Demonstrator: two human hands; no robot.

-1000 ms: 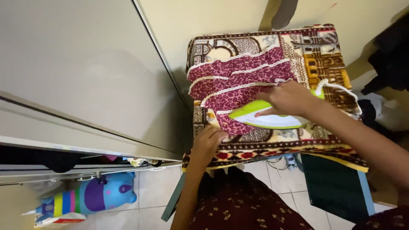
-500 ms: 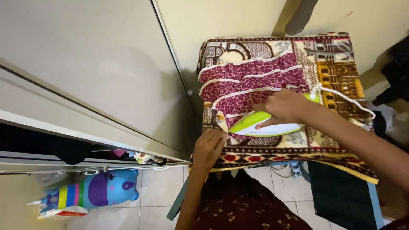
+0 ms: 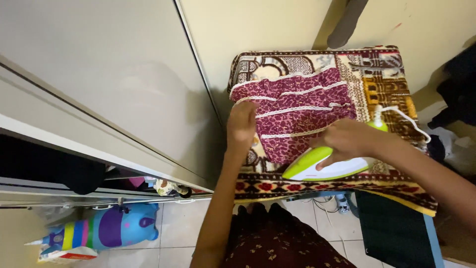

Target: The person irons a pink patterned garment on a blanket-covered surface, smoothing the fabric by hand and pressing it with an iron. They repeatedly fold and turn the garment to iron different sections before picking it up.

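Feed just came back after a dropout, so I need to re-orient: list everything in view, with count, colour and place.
garment: one, maroon patterned with white lace trim, spread on the rug
iron: one, lime green and white, at the garment's near right edge
iron cord: one, white, running off to the right
rug: one, patterned brown, yellow and red, covering the raised surface
cabinet: one, pale grey, left
toy: one, blue with coloured stripes, on the tiled floor lower left
dark clothing: one heap, right edge
left hand: pressing the garment's left edge
right hand: grip closed on the iron
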